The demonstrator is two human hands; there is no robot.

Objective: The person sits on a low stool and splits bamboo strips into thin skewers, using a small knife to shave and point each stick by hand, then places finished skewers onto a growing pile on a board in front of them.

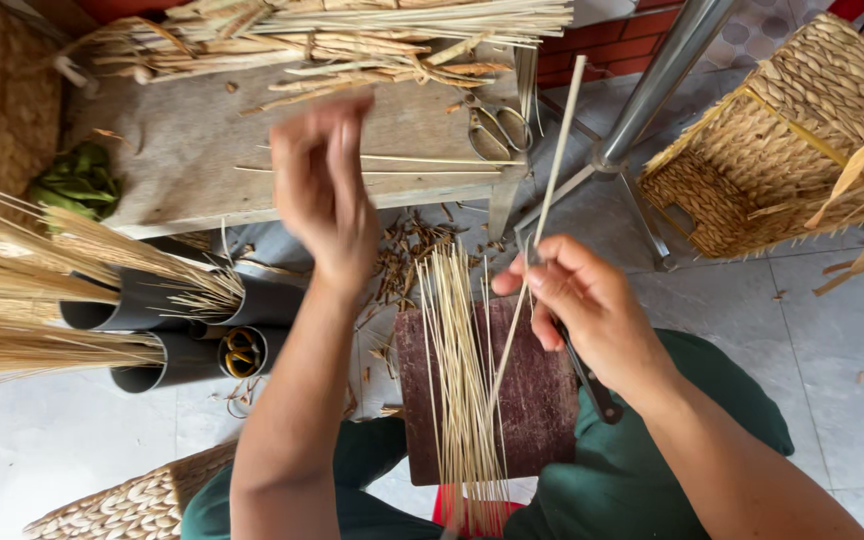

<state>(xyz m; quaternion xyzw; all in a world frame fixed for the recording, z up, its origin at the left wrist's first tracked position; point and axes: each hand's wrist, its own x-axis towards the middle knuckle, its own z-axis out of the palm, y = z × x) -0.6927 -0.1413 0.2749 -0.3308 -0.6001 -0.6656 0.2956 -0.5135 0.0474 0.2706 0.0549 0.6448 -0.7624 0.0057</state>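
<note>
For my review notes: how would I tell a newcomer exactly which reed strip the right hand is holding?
Start at the dark red board on the person's lap, where a bundle of thin strips lies. The right hand pinches one strip above it. Unlike the bundle, it stands alone, slanting up towards the scissors on the bench.

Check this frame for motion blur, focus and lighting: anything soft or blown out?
Head view: the left hand is smeared by motion blur; the right hand and its thin stick are sharp; soft, even daylight, no hard shadows; mild glare on the metal pole; edges bend slightly from the wide lens.
</note>
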